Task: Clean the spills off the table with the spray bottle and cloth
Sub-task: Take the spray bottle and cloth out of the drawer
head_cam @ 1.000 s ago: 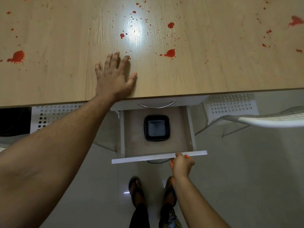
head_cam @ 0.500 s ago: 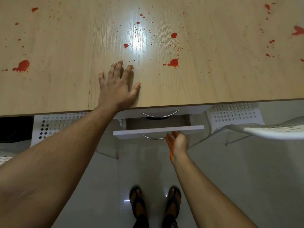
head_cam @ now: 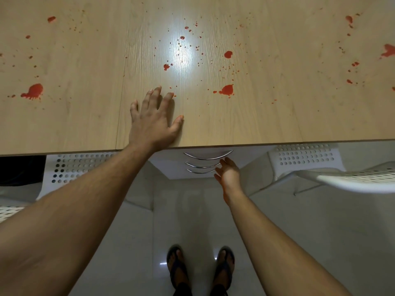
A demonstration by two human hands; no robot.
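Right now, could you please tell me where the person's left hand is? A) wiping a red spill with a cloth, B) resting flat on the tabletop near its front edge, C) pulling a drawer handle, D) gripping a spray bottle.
B: the left hand lies with fingers spread on the wooden table, holding nothing, while the right hand is down by the drawer handles.
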